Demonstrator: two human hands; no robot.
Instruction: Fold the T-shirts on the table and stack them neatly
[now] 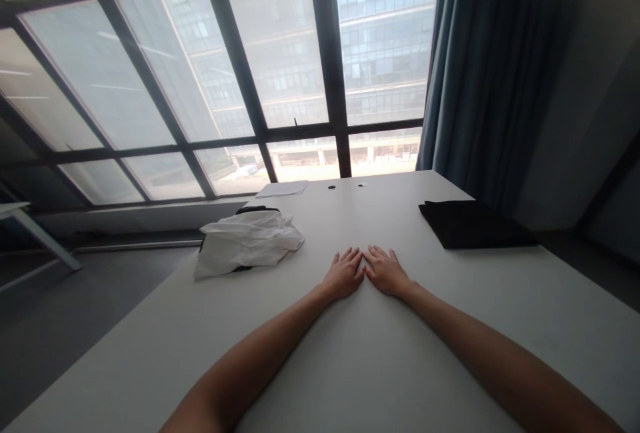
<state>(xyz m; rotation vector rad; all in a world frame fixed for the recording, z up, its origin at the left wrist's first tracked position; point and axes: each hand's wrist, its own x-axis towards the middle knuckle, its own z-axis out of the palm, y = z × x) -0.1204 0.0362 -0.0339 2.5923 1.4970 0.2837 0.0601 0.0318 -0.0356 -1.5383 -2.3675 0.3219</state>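
My left hand (345, 273) lies flat, palm down, on the white table (320, 366), holding nothing. Beside it my right hand (386, 271) rests the same way, fingers stretched out. The two hands meet or nearly meet at thumbs and fingertips. To the left of my left hand is a crumpled white cloth (250, 241), with something black showing from under its edges. A folded black cloth (475, 224) lies flat on the right side of the table, beyond my right hand.
A flat pale sheet (283, 188) lies at the table's far left corner. Two small round holes (332, 187) sit near the far edge. Behind stand large dark-framed windows (280, 53) and a blue curtain (465, 86). Another white table (15, 208) is at the left.
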